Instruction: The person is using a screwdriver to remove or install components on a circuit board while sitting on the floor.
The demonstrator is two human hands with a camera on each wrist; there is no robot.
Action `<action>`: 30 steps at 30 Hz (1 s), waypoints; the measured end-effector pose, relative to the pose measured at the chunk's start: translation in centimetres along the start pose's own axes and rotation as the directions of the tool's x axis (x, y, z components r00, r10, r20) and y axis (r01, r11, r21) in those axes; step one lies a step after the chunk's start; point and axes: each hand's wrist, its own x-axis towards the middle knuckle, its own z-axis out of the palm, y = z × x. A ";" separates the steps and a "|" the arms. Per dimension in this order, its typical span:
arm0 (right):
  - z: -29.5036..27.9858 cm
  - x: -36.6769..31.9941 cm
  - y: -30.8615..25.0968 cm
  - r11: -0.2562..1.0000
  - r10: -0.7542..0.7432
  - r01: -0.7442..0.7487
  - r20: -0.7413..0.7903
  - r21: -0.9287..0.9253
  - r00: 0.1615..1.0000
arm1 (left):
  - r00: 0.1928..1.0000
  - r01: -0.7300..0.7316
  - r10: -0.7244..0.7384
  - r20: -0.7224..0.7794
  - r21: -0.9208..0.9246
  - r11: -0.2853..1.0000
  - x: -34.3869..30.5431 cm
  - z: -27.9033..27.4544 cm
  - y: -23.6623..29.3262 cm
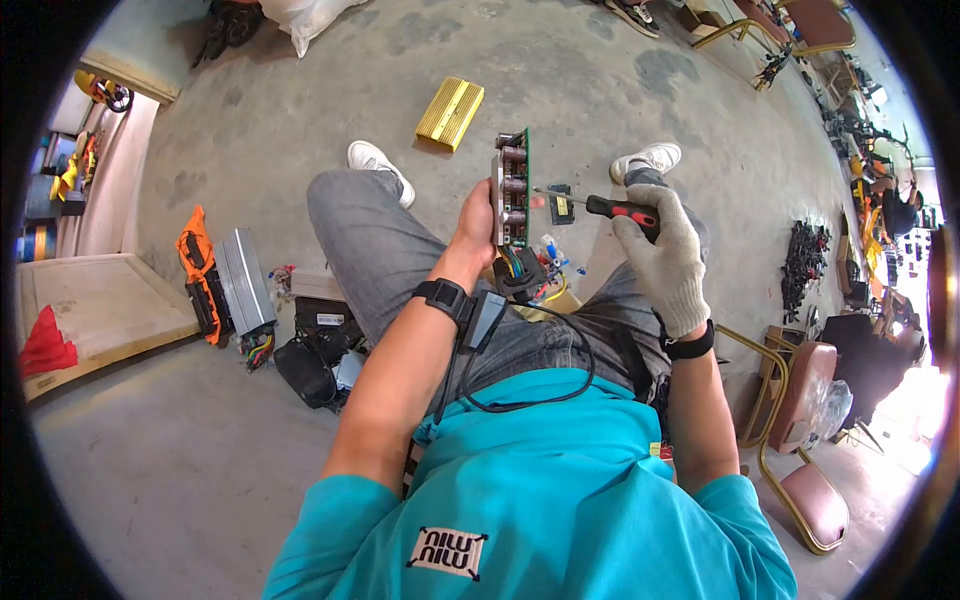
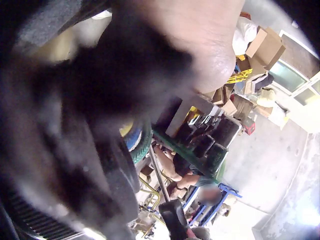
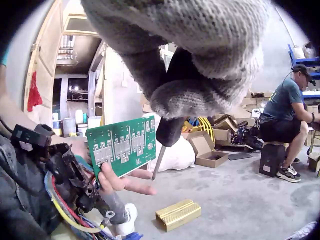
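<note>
My bare left hand (image 1: 478, 218) grips a green circuit board (image 3: 122, 145) along one edge, above my lap. Tall capacitors (image 1: 514, 185) and a metal plate line one side of it. In the right wrist view, the board's soldered back faces the camera, with two fingers stretched out below it. My right hand (image 1: 665, 250), in a grey knitted glove, holds a screwdriver (image 1: 622, 209) with a black and red handle. Its shaft points at the board, the tip just off the soldered face. Coloured wires and a black connector (image 3: 75, 175) hang below the board.
On the floor ahead lies a ribbed gold metal case (image 1: 450, 113); a small black module (image 1: 562, 204) is between my legs. To the left are a silver case (image 1: 243, 280) and an orange-black part (image 1: 203, 280). Chairs (image 1: 805, 400) stand right. Another person (image 3: 285, 115) sits farther off.
</note>
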 end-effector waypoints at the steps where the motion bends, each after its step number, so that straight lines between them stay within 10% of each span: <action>1: -0.3 0.0 -0.2 0.999 0.028 -0.028 -0.004 0.024 1.000 | 1.000 0.008 -0.008 0.003 -0.031 1.000 -0.1 0.0 0.0; 10: -7.4 0.1 -4.8 0.971 0.192 -0.194 0.032 0.142 0.981 | 0.996 -0.065 0.068 0.053 -0.055 0.996 0.5 -1.0 -0.8; 30: -6.9 1.2 -7.9 0.973 -0.209 0.228 0.255 -0.047 0.944 | 0.984 -0.154 0.152 0.091 0.012 0.988 -1.9 2.1 0.6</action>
